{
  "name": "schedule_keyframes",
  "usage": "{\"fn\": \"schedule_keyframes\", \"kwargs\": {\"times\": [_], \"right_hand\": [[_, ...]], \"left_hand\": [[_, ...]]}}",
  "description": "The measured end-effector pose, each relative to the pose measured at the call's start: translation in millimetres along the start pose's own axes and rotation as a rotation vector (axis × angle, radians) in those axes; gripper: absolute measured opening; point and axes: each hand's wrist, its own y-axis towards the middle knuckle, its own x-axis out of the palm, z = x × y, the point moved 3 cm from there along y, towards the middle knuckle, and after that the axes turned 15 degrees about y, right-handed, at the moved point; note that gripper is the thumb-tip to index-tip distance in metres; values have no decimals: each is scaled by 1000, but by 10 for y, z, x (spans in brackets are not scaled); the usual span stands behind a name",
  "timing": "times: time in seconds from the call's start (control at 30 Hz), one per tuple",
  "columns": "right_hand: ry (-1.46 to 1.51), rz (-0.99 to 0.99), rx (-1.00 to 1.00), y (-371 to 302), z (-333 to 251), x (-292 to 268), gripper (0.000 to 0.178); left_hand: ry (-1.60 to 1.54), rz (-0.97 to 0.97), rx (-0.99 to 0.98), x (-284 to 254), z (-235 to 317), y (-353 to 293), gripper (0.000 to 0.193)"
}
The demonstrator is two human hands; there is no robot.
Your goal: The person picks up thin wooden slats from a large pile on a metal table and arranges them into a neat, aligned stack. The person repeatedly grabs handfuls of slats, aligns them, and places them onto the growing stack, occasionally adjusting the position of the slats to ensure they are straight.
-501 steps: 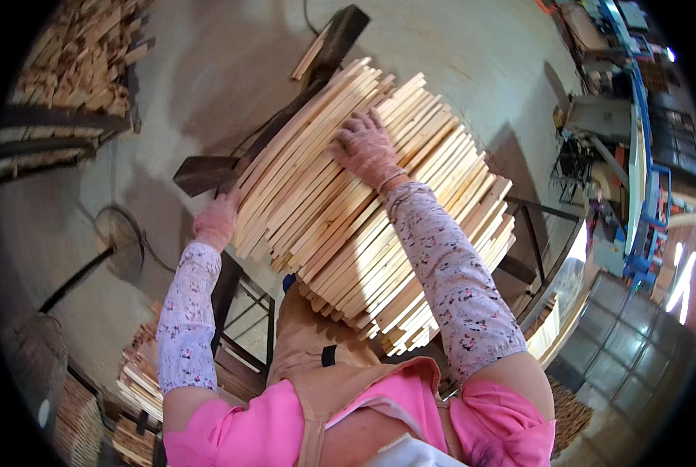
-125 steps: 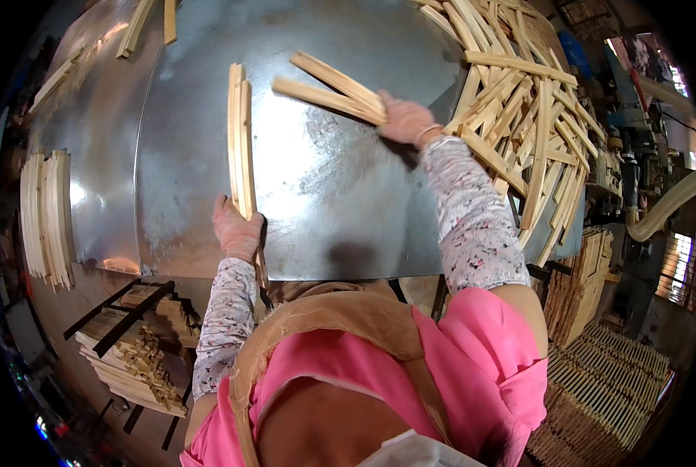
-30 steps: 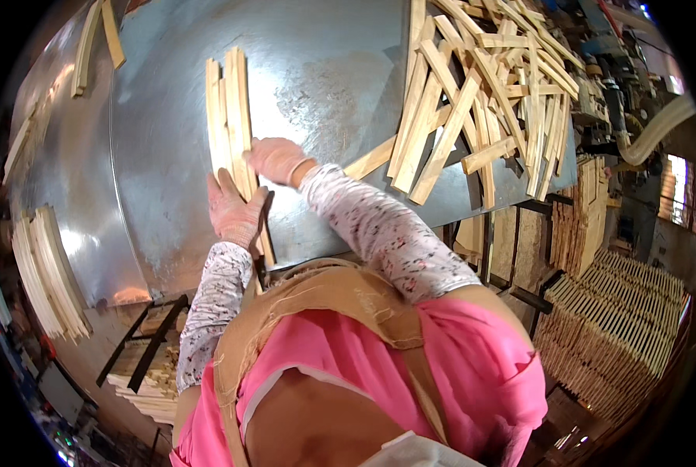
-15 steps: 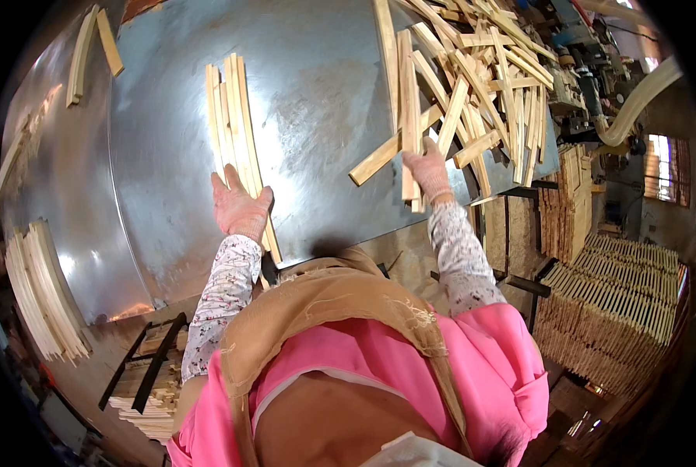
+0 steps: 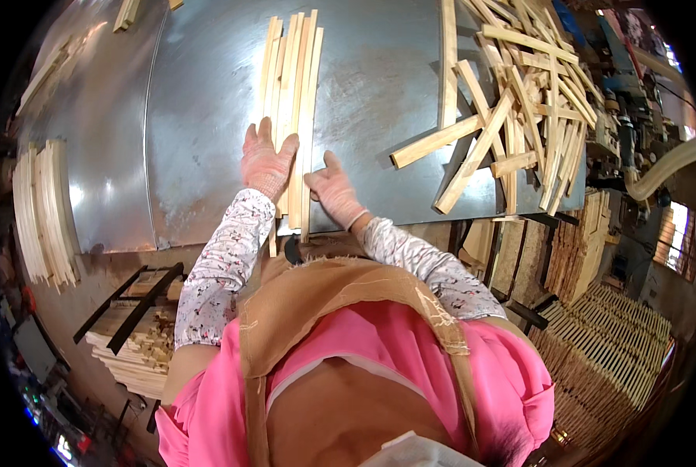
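Several pale wooden strips (image 5: 295, 86) lie side by side on the metal-topped table, running away from me. Across their near part rests my left hand (image 5: 268, 159), gloved, with the fingers stretched out flat. My right hand (image 5: 336, 194), also gloved, is at the right edge of the same strips, its fingers apart and its thumb side touching the outermost strip. The near ends of the strips are uneven; some reach the table's front edge. Part of the strips is hidden under my left hand.
A jumbled heap of wooden strips (image 5: 527, 101) covers the right of the table (image 5: 379, 86). A neat stack of strips (image 5: 46, 210) stands at the left edge. Stacked slatted wood (image 5: 609, 350) is at the lower right, and a rack with wood (image 5: 134, 342) at the lower left.
My right hand has moved left from the heap, bringing strips against those by my left hand. The bundle is now wider. The whole view has shifted to the right.
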Motion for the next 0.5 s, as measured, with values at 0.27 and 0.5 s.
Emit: {"fn": "schedule_keyframes", "kwargs": {"times": [0.27, 0.5], "right_hand": [[-1111, -22, -731, 635, -750, -870, 72], [-1066, 913, -383, 1348, -1885, -2928, 84]], "left_hand": [[428, -202, -67, -313, 676, -418, 122], [521, -51, -158, 52, 679, -433, 117]]}}
